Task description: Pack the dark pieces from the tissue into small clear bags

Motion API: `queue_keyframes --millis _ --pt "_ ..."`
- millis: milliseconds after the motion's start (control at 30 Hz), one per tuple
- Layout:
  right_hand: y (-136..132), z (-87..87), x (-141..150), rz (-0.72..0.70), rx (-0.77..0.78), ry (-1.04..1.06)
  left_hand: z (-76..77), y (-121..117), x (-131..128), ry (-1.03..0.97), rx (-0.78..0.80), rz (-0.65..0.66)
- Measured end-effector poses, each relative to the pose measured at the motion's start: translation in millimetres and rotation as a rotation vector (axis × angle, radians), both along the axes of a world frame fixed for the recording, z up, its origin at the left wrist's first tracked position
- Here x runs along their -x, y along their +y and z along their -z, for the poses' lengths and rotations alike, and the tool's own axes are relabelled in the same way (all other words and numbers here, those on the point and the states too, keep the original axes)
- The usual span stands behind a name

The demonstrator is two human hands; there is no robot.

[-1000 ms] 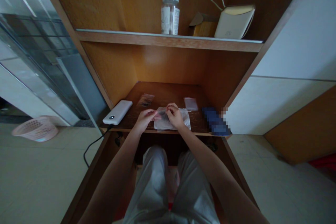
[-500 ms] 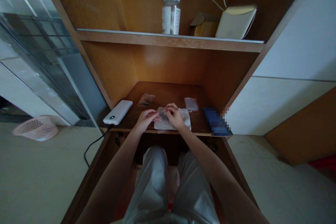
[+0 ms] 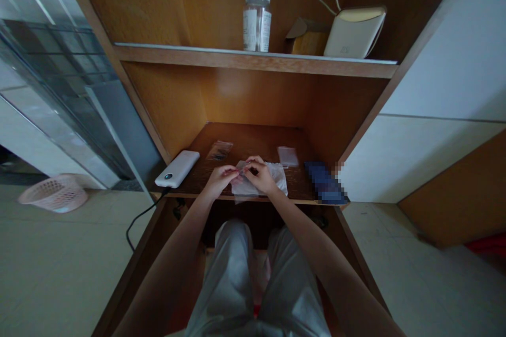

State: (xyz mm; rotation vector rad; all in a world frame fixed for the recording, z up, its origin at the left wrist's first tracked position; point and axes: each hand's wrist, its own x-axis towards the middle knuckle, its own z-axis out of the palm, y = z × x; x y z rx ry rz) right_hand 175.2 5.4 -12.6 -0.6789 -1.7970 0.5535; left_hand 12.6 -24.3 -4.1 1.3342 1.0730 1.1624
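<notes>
Fingers [image 3: 234,170] of both hands closed in a pinch on a small translucent sliver [image 3: 242,167], exact item unclear, above white tissue [image 3: 278,179]. Left hand [image 3: 220,180], right hand [image 3: 260,179] close together. Fine pinching in hand; next move calls for steady fingertip control. Clear sachet [image 3: 288,156] at 1 o'clock, power bank [image 3: 177,168] at 9 o'clock, on wooden counter [image 3: 253,140].

This is a lived-in room, a home or a dormitory, though I cannot tell which. The hands [image 3: 259,176] work at a built-in wooden worktop [image 3: 253,139]. On the shelf [image 3: 253,61] above them stand a white-capped bottle [image 3: 256,20] and a cream pouch [image 3: 354,34]. Well to their left, a pink plastic basket [image 3: 53,193] sits on the tiled floor [image 3: 67,274].
</notes>
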Motion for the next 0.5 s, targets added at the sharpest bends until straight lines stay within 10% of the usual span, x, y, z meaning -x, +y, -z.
queue_keyframes --millis 500 --pt "-1.9 -1.3 0.3 -0.027 -0.016 -0.062 -2.2 0.3 -4.3 0.059 -0.012 -0.052"
